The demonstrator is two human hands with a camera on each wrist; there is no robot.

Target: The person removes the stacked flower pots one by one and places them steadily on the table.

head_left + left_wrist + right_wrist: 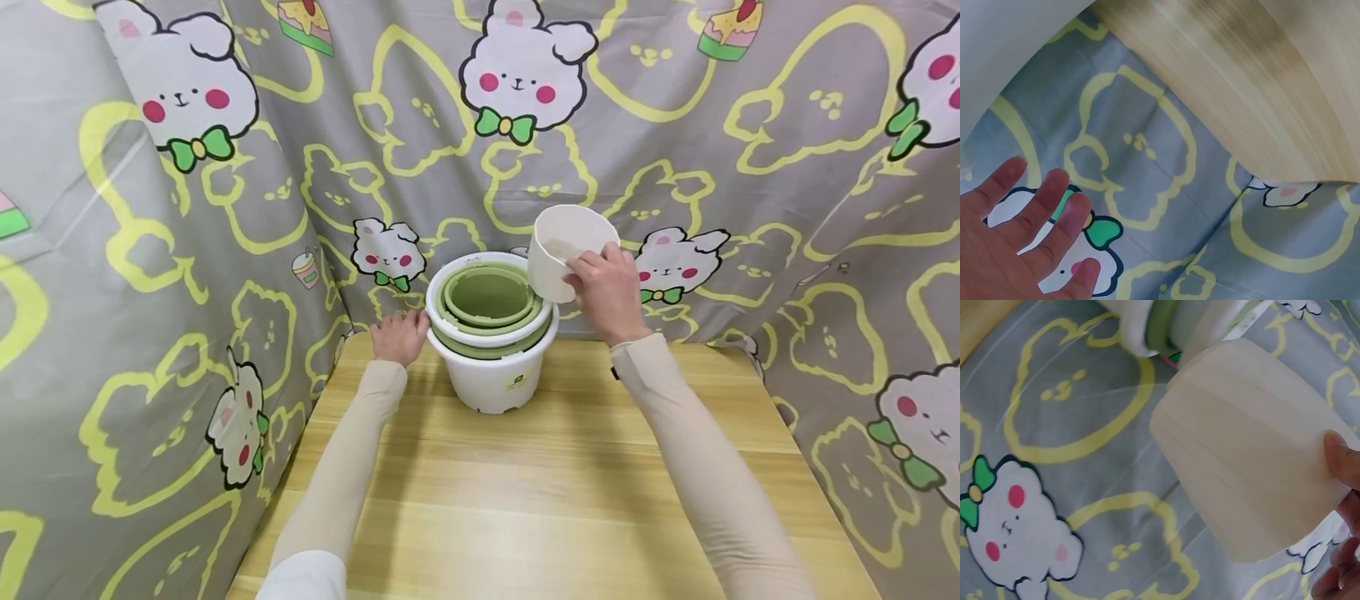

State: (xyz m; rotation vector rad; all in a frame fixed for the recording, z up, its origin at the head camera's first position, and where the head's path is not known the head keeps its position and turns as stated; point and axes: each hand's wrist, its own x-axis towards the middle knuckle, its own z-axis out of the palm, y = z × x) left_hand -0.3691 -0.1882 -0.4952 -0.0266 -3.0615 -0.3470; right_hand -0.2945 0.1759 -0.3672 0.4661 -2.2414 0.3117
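A stack of nested flowerpots stands upright at the far end of the table. Its outermost white pot [495, 385] has a small label, and white and green rims alternate inside it, with a green pot [489, 297] innermost. My left hand [401, 337] is at the left side of the stack, fingertips at the white rim; the left wrist view shows its fingers [1041, 219] spread and fairly straight. In my right hand [609, 292] a small cream-white pot [551, 271] is pinched by its wall, tilted, just right of the stack's upper rim. Its side [1247, 456] fills much of the right wrist view.
The wooden table [540, 500] carries the stack near its back edge. A grey curtain [420, 108] with rabbit drawings hangs behind the table and along both sides, close to the stack and the raised pot.
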